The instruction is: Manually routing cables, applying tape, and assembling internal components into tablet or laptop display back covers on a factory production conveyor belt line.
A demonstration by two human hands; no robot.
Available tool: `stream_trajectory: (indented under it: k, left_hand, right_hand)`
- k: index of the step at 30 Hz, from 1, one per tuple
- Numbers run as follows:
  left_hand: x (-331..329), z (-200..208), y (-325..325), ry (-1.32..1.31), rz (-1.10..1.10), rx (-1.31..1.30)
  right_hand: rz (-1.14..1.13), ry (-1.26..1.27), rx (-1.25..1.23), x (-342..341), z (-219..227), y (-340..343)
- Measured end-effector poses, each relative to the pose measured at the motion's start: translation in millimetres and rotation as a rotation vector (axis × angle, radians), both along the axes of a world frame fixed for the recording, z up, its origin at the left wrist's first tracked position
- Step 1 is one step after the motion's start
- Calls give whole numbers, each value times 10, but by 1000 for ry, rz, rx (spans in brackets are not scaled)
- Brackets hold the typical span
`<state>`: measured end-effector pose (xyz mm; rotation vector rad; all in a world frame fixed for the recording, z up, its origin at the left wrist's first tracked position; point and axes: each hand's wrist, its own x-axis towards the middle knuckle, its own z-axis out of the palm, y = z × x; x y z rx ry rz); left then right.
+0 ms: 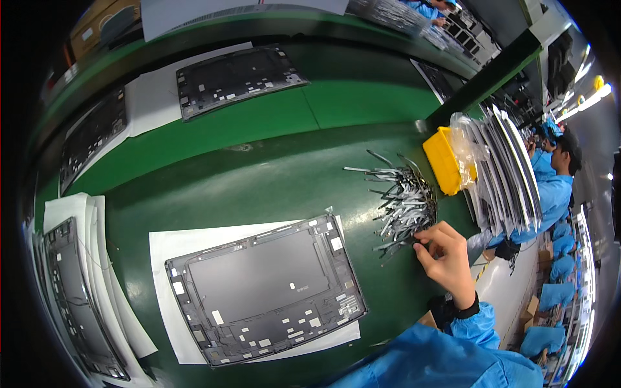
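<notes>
Bench (259, 181) from above; positions given rel. to the panel (265, 288). The panel lies askew, w/ its small pale pads facing up, on white paper (184, 343), prob. to spare its underside from scratches. Strips (407, 200) lie in a loose heap to the panel's upper R, prob. so single pcs. can be picked w/o reaching over it. R hand (446, 258) is just R of the panel, at the heap's near edge, thumb & index tips close together, as for thin pcs.; can't tell if a strip is pinched. L hand is out of view, state unknown. Beyond the strips, farther from the panel, a yellow bin (440, 161) w/ clear bag (467, 139) stands against upright sheets (504, 174), approx. at the bench edge, prob. for spare room.
</notes>
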<state>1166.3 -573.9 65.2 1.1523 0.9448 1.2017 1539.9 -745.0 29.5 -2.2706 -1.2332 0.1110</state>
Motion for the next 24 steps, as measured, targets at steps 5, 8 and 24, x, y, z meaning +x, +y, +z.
stream_trajectory:
  k: [5, 8, 24]
  left_hand:
    - [37, -38, -30, -67, -16, -66]
    - [-20, -39, 11, -86, -25, -95]
    - [-27, -35, 171, -250, -74, -274]
  right_hand:
    - [13, -6, 41, 101, 18, -20]
    - [-27, -34, 107, 196, 149, -54]
    - [7, 952, 445, 505, 332, 51]
